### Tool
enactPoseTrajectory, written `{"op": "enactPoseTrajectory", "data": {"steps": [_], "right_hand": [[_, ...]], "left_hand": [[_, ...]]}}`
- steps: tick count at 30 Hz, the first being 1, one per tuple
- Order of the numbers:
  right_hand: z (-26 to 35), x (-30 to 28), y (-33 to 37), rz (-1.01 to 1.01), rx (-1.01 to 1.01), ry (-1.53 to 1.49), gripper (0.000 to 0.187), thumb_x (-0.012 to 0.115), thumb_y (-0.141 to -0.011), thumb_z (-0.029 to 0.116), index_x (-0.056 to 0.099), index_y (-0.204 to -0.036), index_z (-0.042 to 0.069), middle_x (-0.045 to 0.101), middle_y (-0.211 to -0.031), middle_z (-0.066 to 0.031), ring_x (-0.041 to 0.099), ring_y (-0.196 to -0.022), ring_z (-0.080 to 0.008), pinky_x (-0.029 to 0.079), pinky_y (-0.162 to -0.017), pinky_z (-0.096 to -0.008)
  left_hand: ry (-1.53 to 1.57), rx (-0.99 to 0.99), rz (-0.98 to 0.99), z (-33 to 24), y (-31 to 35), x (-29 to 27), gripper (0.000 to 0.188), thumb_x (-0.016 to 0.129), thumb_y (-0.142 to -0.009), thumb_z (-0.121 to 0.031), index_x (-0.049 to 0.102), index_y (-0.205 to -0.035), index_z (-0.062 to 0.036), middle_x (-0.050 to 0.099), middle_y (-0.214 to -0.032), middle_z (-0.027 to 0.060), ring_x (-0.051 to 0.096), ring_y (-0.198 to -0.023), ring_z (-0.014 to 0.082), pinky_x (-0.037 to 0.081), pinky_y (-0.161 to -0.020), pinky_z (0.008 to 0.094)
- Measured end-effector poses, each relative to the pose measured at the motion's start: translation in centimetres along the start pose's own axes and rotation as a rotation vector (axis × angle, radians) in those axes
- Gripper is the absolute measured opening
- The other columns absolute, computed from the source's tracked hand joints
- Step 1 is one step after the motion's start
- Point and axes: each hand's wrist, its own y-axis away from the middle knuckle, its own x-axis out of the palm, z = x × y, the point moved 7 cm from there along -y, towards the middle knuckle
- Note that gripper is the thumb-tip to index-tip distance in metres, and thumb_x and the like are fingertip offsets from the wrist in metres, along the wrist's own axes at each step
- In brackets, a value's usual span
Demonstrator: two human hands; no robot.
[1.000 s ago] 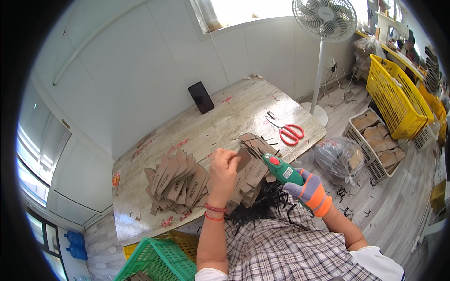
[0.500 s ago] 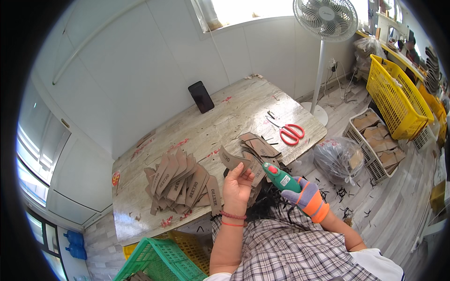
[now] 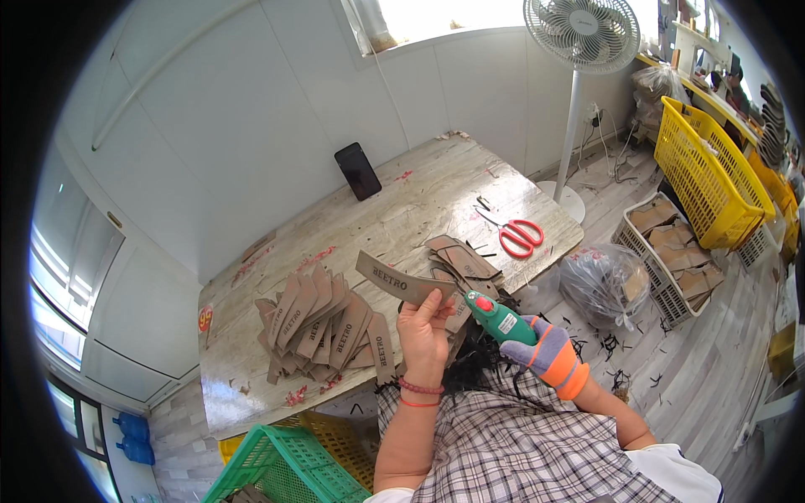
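Note:
My bare left hand (image 3: 425,334) pinches the right part of a curved, printed brown-grey piece (image 3: 394,280), holding it above the table's near edge. A purple and orange glove covers my right hand (image 3: 549,356), which is wrapped round a green handheld power tool (image 3: 501,322) with a red button. The tool's tip comes close to the piece's right end; whether they touch I cannot tell. Left of my hands lies a fanned heap of similar pieces (image 3: 314,323). A smaller stack (image 3: 461,258) lies behind the tool, and black trimmings (image 3: 478,362) gather below my hands.
Red-handled scissors (image 3: 521,239) rest at the table's right side. A black phone (image 3: 358,172) leans on the wall. A green crate (image 3: 289,465) stands below the table's near edge. Right of the table are a standing fan (image 3: 573,126), a plastic bag (image 3: 605,287) and a yellow crate (image 3: 713,172).
The piece in my left hand has turned and swung out to the left, showing more of its length. My right hand and the tool have shifted slightly left.

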Motion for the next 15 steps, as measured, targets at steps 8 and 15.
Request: {"op": "enactPoseTrajectory", "data": {"steps": [8, 15], "right_hand": [[0.35, -0.02, 0.26, 0.016, 0.036, -0.081, 0.052, 0.078, -0.076, 0.031, 0.058, -0.112, 0.0, 0.063, -0.077, -0.0004, 0.055, -0.061, -0.0043, 0.045, -0.054, -0.0209], [0.15, 0.11, 0.13, 0.008, 0.01, -0.122, 0.05, 0.079, -0.076, 0.03, 0.058, -0.111, 0.001, 0.062, -0.076, 0.0001, 0.055, -0.06, -0.0039, 0.045, -0.053, -0.0203]], "left_hand": [[-0.013, 0.006, 0.008, -0.18, 0.03, -0.2, 0.005, 0.064, -0.085, -0.001, 0.063, -0.09, -0.0024, 0.068, -0.082, 0.0087, 0.065, -0.068, 0.0179, 0.053, -0.062, 0.0297], [-0.003, 0.02, 0.025, 0.02, 0.19, 0.01, 0.007, 0.063, -0.085, 0.0, 0.064, -0.092, -0.0023, 0.068, -0.086, 0.0092, 0.065, -0.071, 0.0178, 0.054, -0.064, 0.0286]]}}
